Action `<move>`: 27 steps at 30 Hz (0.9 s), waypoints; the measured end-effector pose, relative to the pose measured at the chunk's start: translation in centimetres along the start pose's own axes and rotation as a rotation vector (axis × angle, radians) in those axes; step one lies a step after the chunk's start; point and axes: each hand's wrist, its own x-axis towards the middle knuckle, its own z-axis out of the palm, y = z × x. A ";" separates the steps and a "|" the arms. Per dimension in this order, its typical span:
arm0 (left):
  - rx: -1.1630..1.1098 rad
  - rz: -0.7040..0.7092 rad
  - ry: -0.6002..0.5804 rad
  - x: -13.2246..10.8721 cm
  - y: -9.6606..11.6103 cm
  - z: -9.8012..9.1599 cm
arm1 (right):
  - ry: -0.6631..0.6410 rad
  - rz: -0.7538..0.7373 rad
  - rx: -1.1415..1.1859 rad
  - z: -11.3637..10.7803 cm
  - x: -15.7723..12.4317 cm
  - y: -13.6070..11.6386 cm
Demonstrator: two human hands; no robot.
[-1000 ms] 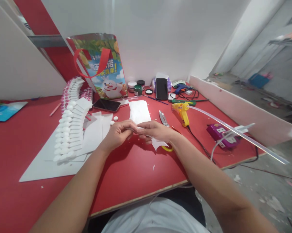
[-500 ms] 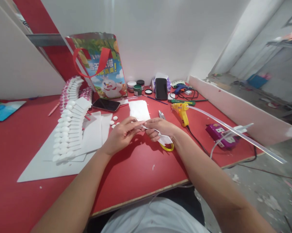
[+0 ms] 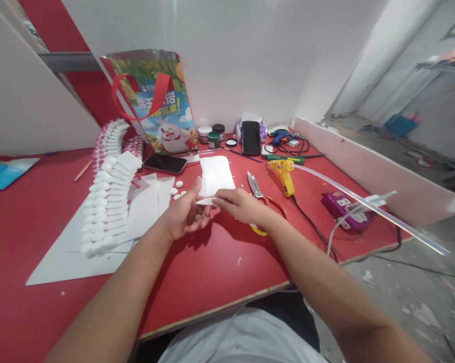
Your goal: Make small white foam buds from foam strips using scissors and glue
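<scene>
My right hand [image 3: 239, 204] pinches a thin white folded strip [image 3: 204, 201] between thumb and fingers; whether it is paper or cloth I cannot tell. The strip's pointed left end reaches over my left hand [image 3: 185, 210], which is turned palm up with the thumb raised and the fingers loosely apart. Just behind the hands lies a stack of white sheets [image 3: 216, 174]. Scissors [image 3: 256, 186] with orange and yellow handles lie by my right hand, partly covered by the wrist. Small white discs [image 3: 179, 184] lie beyond my left hand.
On the left, a fanned row of white oval-ended pieces [image 3: 99, 212] rests on white sheets [image 3: 57, 262]. A yellow glue gun [image 3: 283, 176] with a long clear stick extends right, near a purple box [image 3: 342, 209]. Phones [image 3: 165, 163], paint jars [image 3: 213, 140] and a printed bag [image 3: 167, 111] stand behind.
Both hands have shifted left, and the strip now points towards my left palm. My left hand has turned up and loosened its fingers. More of the scissors shows.
</scene>
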 end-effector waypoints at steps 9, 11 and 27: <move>-0.076 -0.187 -0.220 -0.4 0.4 -0.6 | -0.049 -0.112 -0.353 0.0 -0.5 0.5; -0.068 -0.124 -0.231 -0.4 0.3 -0.7 | -0.043 -0.096 -0.381 0.0 -0.5 0.4; 0.521 0.130 -0.243 -1.6 0.8 -0.5 | -0.122 -0.016 -0.105 -0.2 -0.6 -0.5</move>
